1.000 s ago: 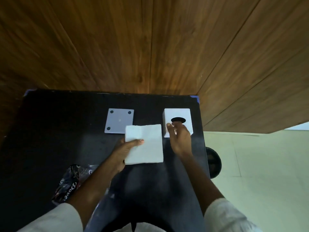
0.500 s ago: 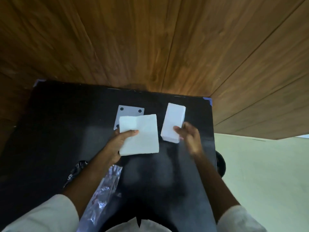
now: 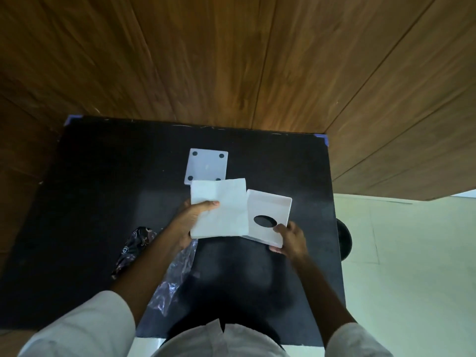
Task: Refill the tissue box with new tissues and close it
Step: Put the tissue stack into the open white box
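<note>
While the left hand (image 3: 189, 222) clasps a white tissue stack (image 3: 219, 208) above the black counter (image 3: 103, 189), the right hand (image 3: 291, 239) grips the tilted white tissue box (image 3: 269, 212) just beside it; the square base plate (image 3: 206, 166) lies behind.

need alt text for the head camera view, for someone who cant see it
A person's left hand holds a white tissue stack beside an open white tissue box held in the right hand, above a black table. The box's flat base panel lies behind them; crumpled plastic wrapping lies nearer the person.
</note>
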